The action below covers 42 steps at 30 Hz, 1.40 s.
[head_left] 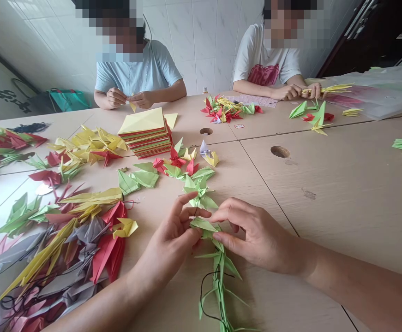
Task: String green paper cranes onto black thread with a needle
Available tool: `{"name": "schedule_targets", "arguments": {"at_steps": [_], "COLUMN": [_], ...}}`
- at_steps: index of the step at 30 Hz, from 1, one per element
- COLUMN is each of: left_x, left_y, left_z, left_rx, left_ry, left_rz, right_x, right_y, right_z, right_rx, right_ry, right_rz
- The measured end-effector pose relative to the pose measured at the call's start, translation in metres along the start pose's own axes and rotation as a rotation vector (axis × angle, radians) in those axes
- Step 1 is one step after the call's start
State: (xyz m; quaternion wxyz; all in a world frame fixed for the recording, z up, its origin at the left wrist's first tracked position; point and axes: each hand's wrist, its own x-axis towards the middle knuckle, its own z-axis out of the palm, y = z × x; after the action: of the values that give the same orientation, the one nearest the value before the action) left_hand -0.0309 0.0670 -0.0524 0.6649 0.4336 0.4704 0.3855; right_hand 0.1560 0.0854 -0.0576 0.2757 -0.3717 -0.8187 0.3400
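In the head view my left hand has its thumb and fingers pinched on the left end of a green folded paper crane. From the other side my right hand closes on the crane's right end with thumb and fingertips. Dark thread rises from the crane past my left fingers. Below my hands a string of green paper cranes hangs or lies toward the near edge, a loop of black cord beside it. Just beyond my fingertips are more green cranes, partly hidden by my left fingers.
Left lies a big heap of grey, pink, red and yellow cranes. Behind it are yellow cranes and a stack of coloured paper squares. Two people sit across the table, hands at folded paper. Round holes pierce the tabletop.
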Motion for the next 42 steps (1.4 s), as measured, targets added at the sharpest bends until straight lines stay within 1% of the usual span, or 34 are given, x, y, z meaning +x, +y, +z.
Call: {"name": "schedule_targets", "arguments": {"at_steps": [2, 3, 4, 6, 8, 10, 13, 17, 20, 25, 28, 30, 36, 42], "left_x": [0.000, -0.001, -0.001, -0.001, -0.002, -0.002, -0.004, -0.005, -0.003, 0.003, 0.003, 0.003, 0.003, 0.003], "left_y": [-0.002, -0.002, -0.003, -0.004, -0.005, -0.005, -0.006, -0.006, -0.005, 0.000, 0.002, 0.004, 0.004, 0.002], "left_z": [-0.001, -0.001, -0.001, -0.001, -0.001, -0.001, -0.001, -0.001, -0.001, 0.001, 0.003, 0.004, 0.005, 0.000], "left_rx": [-0.020, -0.025, -0.019, 0.038, 0.135, 0.222, 0.261, 0.222, 0.163, 0.062, 0.012, -0.014, -0.009, -0.047], "left_ry": [-0.049, -0.071, -0.088, -0.104, -0.092, -0.073, -0.078, -0.079, -0.053, 0.028, 0.014, 0.015, 0.069, 0.039], "left_rz": [0.010, 0.020, 0.033, 0.060, 0.082, 0.098, 0.119, 0.126, 0.091, 0.024, -0.038, -0.055, -0.049, -0.062], "right_x": [-0.001, -0.001, -0.001, 0.000, 0.001, 0.002, 0.004, 0.004, 0.003, 0.004, 0.005, 0.006, 0.005, 0.008], "right_y": [0.002, 0.002, 0.002, 0.002, 0.001, 0.000, -0.001, -0.002, -0.001, 0.000, 0.001, 0.002, 0.005, 0.007], "right_z": [0.002, 0.002, 0.003, 0.003, 0.002, 0.001, 0.000, -0.001, -0.002, -0.005, -0.006, -0.006, -0.004, -0.003], "right_rx": [0.024, 0.048, 0.081, 0.171, 0.265, 0.323, 0.358, 0.404, 0.437, 0.460, 0.488, 0.497, 0.394, 0.289], "right_ry": [-0.004, 0.001, 0.007, 0.007, -0.022, -0.050, -0.051, -0.046, -0.051, -0.065, -0.066, -0.065, -0.055, -0.014], "right_rz": [-0.040, -0.030, 0.006, 0.135, 0.270, 0.335, 0.345, 0.342, 0.348, 0.380, 0.406, 0.417, 0.429, 0.450]}}
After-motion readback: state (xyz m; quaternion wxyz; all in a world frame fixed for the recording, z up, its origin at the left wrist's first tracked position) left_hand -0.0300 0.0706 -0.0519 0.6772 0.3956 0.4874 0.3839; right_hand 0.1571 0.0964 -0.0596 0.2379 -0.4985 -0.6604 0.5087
